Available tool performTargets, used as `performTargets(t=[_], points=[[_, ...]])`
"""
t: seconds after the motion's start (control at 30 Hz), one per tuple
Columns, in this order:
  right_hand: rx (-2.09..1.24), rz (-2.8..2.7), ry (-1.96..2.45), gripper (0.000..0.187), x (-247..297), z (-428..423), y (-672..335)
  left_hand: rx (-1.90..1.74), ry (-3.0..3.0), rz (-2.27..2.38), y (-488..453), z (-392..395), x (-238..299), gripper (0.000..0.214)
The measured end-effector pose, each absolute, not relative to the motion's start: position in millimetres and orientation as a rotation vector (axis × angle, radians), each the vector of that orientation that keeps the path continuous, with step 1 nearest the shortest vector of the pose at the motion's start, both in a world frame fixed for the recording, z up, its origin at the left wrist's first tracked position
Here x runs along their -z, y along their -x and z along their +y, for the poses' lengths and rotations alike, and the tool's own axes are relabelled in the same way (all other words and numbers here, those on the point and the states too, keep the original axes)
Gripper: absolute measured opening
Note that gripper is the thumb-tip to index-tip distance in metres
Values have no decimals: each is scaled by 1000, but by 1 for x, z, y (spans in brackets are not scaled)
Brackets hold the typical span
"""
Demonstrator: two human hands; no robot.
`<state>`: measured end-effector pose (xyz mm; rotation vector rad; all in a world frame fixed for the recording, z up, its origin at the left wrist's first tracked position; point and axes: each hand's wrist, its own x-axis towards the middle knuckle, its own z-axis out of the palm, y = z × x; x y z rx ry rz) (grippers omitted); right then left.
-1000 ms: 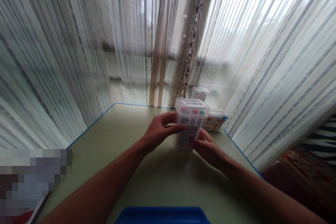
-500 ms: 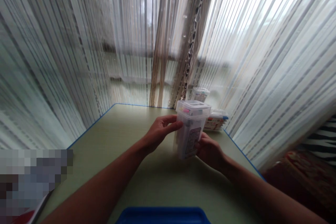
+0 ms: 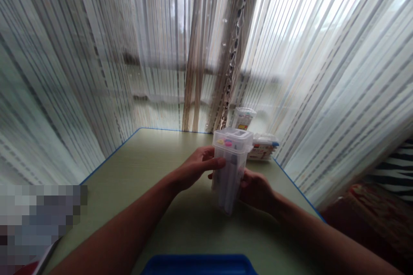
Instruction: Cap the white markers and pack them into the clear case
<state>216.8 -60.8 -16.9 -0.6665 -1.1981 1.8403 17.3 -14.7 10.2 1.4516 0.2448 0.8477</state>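
A tall translucent plastic pen case (image 3: 229,180) with a lidded top stands between my two hands over the table. Inside it show marker-like sticks, with pink and yellow ends near the lid. My left hand (image 3: 200,163) grips its left side, thumb lying across the front wall. From the right, my right hand (image 3: 256,187) holds the lower part, its fingertips partly hidden behind the case. Whether the case's bottom touches the table I cannot tell.
Behind the case, another clear container (image 3: 245,118) stands near a stack of printed boxes (image 3: 263,147). A blue tray-like edge (image 3: 200,264) shows at the front of the pale green table (image 3: 138,167). String curtains (image 3: 155,73) hang beyond.
The case has moved slightly down and left and has turned, so its printed label no longer faces me. Both hands have stayed on it.
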Motion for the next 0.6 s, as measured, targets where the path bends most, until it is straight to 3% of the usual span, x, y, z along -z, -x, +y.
performTargets(t=[0.33, 0.6], points=[[-1806, -1157, 658, 48, 19, -55, -216, -991, -1405, 308, -19, -14, -14, 48], [-1504, -1492, 645, 57, 16, -58, -214, -1096, -1371, 398, -19, -11, -15, 48]])
